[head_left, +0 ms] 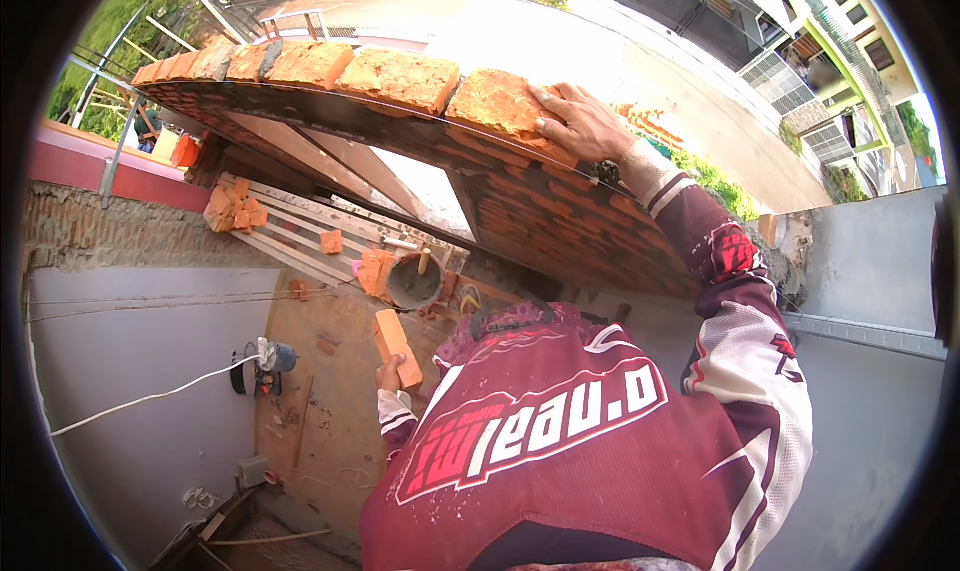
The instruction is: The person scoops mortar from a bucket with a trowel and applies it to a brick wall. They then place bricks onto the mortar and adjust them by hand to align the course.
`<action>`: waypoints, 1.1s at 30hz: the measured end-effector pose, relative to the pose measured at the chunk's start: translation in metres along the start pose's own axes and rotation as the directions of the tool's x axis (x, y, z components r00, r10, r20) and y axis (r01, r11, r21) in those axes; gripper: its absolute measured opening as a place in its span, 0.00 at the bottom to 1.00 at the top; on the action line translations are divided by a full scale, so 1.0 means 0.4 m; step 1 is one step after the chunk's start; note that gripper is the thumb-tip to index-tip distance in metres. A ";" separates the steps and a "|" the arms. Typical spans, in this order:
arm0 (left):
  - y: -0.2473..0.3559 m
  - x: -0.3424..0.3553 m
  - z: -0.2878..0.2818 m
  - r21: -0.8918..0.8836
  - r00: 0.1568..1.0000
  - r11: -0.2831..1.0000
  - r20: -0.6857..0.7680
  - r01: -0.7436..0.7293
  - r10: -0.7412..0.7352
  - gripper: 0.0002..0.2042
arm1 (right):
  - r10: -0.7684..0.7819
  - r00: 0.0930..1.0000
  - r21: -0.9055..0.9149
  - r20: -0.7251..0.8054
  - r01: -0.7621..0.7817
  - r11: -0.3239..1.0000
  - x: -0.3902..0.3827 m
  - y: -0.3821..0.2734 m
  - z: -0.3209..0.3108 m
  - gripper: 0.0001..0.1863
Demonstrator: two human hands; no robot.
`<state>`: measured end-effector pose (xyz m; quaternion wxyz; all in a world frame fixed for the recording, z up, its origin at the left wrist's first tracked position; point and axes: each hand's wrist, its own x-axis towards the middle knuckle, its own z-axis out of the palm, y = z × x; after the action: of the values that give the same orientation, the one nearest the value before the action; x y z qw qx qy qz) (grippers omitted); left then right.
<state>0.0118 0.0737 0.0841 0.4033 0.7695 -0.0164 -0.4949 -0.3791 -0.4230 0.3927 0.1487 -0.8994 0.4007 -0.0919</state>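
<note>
My right hand (580,123) grips the end of an orange brick (496,102) on top of the brick wall (560,196), fingers over its upper face. This brick is the rightmost in the row of bricks (398,79) along the wall's top. Lower down, to the left of my body, my left hand (394,373) holds another orange brick (396,343), tilted and clear of the wall. A bucket (414,283) of grey mortar stands just beyond it, with a wooden handle (424,261) sticking out. A thin string runs along the top row's near edge.
Wooden planks (305,239) form a platform below the wall, bearing a brick pile (234,206) and loose pieces. A window-like opening (425,186) shows in the wall. A dark bucket (277,357) hangs or stands lower left by a white cable (150,406). Beyond lies a street (640,81).
</note>
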 end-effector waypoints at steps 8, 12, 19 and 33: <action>0.327 -0.130 0.156 -0.305 0.856 0.925 0.391 -0.225 0.338 0.29 | -0.089 0.926 -0.047 -0.367 0.077 0.996 -0.053 -0.062 -0.030 0.36; 0.522 -0.330 0.308 -0.442 0.689 0.876 0.574 -0.193 0.442 0.35 | -0.110 0.902 0.274 -0.417 0.240 0.931 -0.248 -0.229 0.012 0.35; 0.716 -0.624 0.671 -0.443 0.367 0.896 0.837 0.015 0.407 0.38 | 0.080 0.996 0.997 0.039 -0.044 0.057 -0.418 -0.313 0.033 0.72; 0.559 -0.503 0.873 -0.186 0.259 0.917 0.922 -0.353 0.286 0.32 | 0.167 0.986 0.267 -0.007 -0.159 0.951 -0.414 0.098 -0.309 0.55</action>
<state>-0.2777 -0.2025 0.3126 0.3878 0.3343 -0.4141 -0.7526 -0.5508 -0.3479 0.4877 0.2689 -0.8338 0.4597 -0.1455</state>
